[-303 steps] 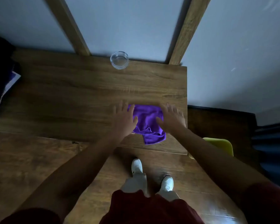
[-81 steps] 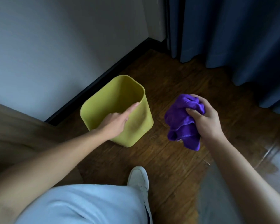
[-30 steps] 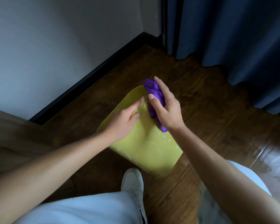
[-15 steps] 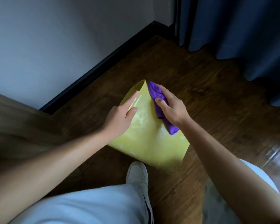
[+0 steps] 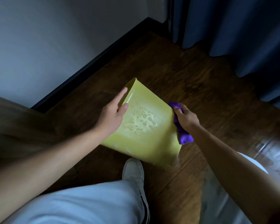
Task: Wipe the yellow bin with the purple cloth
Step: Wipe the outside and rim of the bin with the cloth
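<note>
The yellow bin (image 5: 145, 136) is tipped over low above the wooden floor, one broad side facing up with wet droplets on it. My left hand (image 5: 114, 113) grips its rim at the upper left, fingers wrapped over the edge. My right hand (image 5: 185, 118) holds the bunched purple cloth (image 5: 182, 135) pressed against the bin's right edge. Part of the cloth is hidden under my palm.
A white wall with a dark skirting board (image 5: 94, 65) runs behind the bin. Dark blue curtains (image 5: 233, 29) hang at the upper right. A wooden table edge (image 5: 10, 120) is at the left. My white shoe (image 5: 133, 172) stands just below the bin.
My right hand has slid the purple cloth from the bin's top corner down along its right edge. The left hand keeps its grip on the rim.
</note>
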Available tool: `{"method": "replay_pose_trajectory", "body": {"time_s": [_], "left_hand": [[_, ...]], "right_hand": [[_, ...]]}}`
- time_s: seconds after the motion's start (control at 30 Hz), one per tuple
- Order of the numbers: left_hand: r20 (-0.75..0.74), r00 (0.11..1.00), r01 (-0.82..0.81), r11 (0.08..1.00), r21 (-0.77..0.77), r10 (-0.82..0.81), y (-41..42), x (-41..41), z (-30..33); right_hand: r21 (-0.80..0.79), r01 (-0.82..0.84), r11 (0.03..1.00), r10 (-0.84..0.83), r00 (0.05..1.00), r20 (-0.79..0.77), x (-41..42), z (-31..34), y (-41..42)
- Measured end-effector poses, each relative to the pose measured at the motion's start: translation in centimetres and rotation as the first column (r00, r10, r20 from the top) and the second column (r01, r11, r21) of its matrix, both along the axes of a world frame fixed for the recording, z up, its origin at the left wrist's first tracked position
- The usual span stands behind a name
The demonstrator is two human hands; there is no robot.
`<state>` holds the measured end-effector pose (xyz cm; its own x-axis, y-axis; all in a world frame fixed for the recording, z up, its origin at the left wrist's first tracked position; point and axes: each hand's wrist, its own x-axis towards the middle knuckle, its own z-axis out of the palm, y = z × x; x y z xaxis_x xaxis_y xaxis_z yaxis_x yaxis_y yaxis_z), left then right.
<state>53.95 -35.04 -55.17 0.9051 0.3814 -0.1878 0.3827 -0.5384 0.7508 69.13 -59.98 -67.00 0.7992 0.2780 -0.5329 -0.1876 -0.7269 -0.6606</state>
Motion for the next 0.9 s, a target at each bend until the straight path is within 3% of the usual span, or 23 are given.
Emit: {"method": "replay_pose_trajectory", "body": {"time_s": [0.37,0.5,0.6,0.67,0.77,0.9], "left_hand": [[-0.014,1.000,-0.014,1.000,0.010,0.014,-0.6,-0.3,1.4],[0.002,0.999,0.037,0.998,0.048,-0.037,-1.3,-0.2,1.8],[0.004,0.999,0.035,0.999,0.034,-0.035,-1.7,-0.2,1.7],[-0.006,1.000,0.030,0.999,0.023,-0.030,-1.9,-0.3,1.8],[-0.014,0.999,0.041,0.999,0.035,-0.041,-2.4,-0.1,2.4],[-0.004,0.999,0.052,0.997,0.062,-0.052,-3.6,0.7,3.0]], "right_hand": [[-0.099,0.057,0.993,-0.063,0.996,-0.063,-0.1,-2.6,-2.8],[-0.260,0.125,0.957,-0.142,0.989,-0.046,-0.3,-3.3,-4.0],[-0.305,0.213,0.928,-0.180,0.975,0.130,-0.7,-1.8,-4.1],[-0.195,0.230,0.953,-0.149,0.921,0.360,-0.2,0.7,-3.2],[0.079,0.080,0.994,-0.113,0.758,0.643,0.3,5.8,-0.9],[0.236,-0.136,0.962,-0.087,0.669,0.738,-3.1,10.0,2.4]]}}
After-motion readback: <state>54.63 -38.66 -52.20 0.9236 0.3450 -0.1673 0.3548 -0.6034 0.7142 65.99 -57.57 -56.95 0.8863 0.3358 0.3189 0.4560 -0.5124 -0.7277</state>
